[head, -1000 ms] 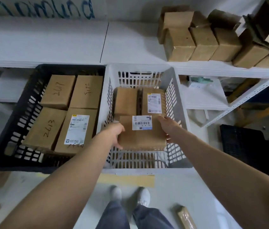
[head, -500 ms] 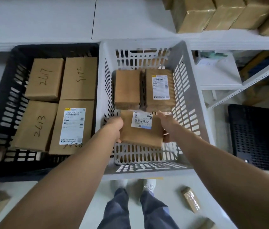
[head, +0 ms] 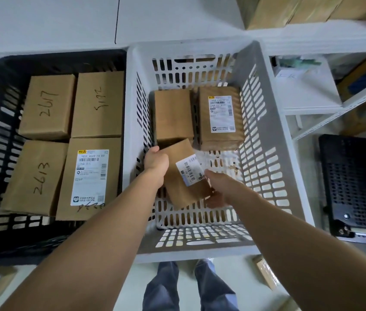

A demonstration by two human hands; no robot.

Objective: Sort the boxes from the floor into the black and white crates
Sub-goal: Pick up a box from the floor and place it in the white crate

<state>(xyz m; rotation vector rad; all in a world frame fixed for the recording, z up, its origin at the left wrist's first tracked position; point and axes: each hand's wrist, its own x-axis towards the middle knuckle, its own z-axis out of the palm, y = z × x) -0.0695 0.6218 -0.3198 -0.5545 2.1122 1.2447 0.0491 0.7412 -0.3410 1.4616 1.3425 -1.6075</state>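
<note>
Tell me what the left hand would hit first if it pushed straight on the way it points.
Likely the unlabelled box just beyond the left hand in the white crate; depth unclear.

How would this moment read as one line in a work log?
left hand: grips labelled box | right hand: holds it | box: tilted, in white crate, near two boxes | black crate: four boxes

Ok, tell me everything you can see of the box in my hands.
The held box is a brown cardboard parcel with a white barcode label on top. It lies askew, low inside the white crate, in front of two packed boxes. The left hand grips its far left corner, the right hand its near right edge.
</note>
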